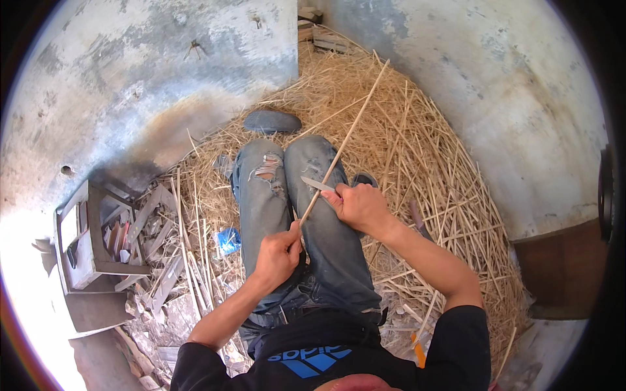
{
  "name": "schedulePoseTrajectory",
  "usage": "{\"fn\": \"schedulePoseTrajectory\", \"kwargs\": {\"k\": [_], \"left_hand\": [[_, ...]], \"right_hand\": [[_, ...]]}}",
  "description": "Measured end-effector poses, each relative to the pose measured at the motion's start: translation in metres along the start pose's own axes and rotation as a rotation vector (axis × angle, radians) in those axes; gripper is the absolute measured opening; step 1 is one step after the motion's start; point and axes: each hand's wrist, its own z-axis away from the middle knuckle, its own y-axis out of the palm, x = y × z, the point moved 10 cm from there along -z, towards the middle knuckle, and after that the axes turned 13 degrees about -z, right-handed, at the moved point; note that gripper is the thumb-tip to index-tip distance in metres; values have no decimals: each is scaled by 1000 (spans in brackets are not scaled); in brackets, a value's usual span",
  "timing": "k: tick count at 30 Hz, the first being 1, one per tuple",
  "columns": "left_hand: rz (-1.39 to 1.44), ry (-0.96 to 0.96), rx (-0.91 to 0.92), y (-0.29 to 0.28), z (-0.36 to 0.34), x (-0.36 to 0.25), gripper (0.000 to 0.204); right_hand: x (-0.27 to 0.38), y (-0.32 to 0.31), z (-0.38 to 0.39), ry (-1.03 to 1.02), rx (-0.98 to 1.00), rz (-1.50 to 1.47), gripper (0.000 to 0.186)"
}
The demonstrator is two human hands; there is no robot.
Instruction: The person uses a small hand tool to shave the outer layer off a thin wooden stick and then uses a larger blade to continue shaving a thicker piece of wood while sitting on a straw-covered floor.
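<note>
A long, thin pale wooden stick [355, 124] slants across my lap, its far end up and to the right over the straw. My left hand [278, 255] is closed round the near end of this stick, above my thighs. In my right hand [360, 207] is a knife [317, 184], held with the fingers wrapped round its handle, which they hide. The blade points left and lies across the stick a little beyond my left hand. Both hands are over my worn jeans [263, 215], torn at the knee.
Straw and shavings [339, 85] cover the floor ahead, with many loose sticks [450, 215] on the right. A wooden frame [117, 268] with wood scraps stands at left. Near my left leg lies a blue packet [228, 241]. An orange object [418, 350] is by my right elbow. Walls [482, 85] enclose the space.
</note>
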Motion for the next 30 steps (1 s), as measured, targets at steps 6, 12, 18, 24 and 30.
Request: {"fn": "schedulePoseTrajectory", "kwargs": {"k": [6, 12, 18, 24, 30], "left_hand": [[-38, 11, 24, -8, 11, -1, 18], [-103, -128, 123, -36, 82, 12, 24], [-275, -36, 116, -66, 143, 35, 23], [-98, -247, 191, -70, 151, 61, 24], [-225, -239, 178, -75, 149, 90, 27]], "right_hand": [[-1, 2, -2, -37, -41, -7, 62], [-81, -19, -23, 175, -37, -46, 62], [-150, -47, -34, 166, -243, -154, 59], [-187, -78, -32, 437, -458, -362, 61], [-177, -134, -21, 176, -849, -334, 33]]}}
